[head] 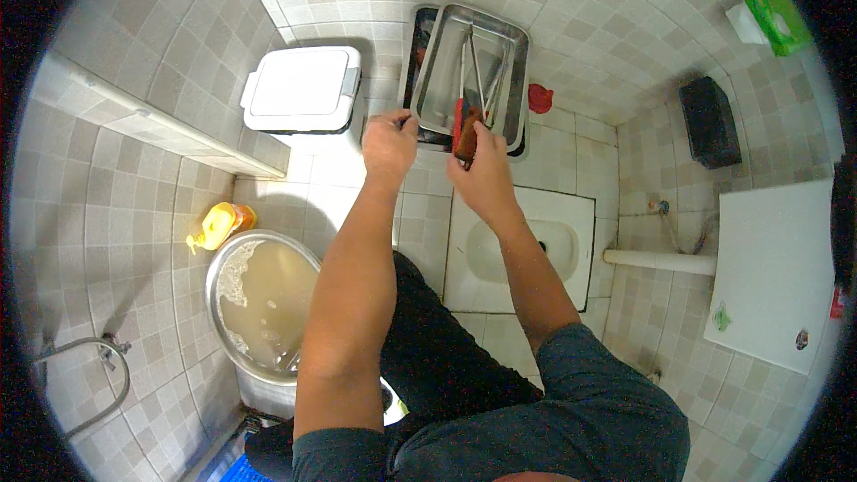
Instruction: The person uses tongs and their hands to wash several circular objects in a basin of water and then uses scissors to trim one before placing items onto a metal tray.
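Observation:
My right hand [481,171] holds a brown scrubbing pad or block [466,142] near the close end of the metal tray. The pad lies over the red handle [458,119] of metal tongs [472,60], which rest in the rectangular metal tray [435,57]. My left hand [390,144] is curled at the left edge of the stacked trays; something small and dark shows at its fingertips, and whether it grips anything is unclear. A second, darker tray [423,23] lies partly hidden beneath the metal one.
A white lidded bin [301,90] stands left of the trays. At lower left are a steel basin [213,308] of cloudy, foamy water and a yellow bottle [221,224]. A squat toilet [522,248] is set in the floor. A red object [540,98] lies right of the trays.

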A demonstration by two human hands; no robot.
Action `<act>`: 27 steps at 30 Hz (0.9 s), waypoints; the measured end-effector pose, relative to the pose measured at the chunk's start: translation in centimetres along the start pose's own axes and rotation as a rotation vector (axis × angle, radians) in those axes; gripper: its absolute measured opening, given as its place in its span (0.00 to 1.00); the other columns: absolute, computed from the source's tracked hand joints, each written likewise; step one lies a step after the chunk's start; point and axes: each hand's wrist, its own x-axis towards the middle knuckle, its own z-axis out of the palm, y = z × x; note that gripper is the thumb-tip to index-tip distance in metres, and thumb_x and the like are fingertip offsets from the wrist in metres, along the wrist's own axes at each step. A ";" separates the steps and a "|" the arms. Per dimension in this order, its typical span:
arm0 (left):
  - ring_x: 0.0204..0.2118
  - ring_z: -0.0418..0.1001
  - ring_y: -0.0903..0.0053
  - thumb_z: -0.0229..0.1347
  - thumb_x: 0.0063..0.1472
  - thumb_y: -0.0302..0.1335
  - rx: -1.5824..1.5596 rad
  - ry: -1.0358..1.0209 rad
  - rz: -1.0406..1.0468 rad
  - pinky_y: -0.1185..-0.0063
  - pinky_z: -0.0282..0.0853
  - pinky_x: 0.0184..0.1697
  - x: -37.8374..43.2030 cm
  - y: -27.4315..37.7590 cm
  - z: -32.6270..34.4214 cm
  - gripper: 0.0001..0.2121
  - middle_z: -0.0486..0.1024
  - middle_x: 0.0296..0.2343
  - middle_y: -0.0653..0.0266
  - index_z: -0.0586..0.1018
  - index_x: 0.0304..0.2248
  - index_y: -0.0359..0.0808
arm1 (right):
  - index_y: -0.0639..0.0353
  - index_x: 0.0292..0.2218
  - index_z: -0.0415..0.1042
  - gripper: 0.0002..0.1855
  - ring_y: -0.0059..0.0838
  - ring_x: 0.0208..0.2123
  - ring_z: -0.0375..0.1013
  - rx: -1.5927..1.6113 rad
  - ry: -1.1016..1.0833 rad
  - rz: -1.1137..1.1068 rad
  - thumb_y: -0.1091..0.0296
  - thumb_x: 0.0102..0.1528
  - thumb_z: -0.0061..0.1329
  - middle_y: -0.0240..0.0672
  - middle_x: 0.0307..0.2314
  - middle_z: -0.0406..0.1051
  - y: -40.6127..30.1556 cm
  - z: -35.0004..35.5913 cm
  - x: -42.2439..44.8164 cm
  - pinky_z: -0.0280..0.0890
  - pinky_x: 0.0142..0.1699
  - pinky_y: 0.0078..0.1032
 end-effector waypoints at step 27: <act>0.39 0.75 0.54 0.56 0.54 0.36 0.168 -0.080 0.151 0.67 0.69 0.45 -0.4 -0.6 -0.8 0.13 0.77 0.32 0.43 0.83 0.31 0.34 | 0.68 0.54 0.56 0.37 0.52 0.50 0.64 -0.049 0.014 -0.128 0.60 0.50 0.59 0.55 0.48 0.62 1.1 -0.5 0.0 0.60 0.55 0.38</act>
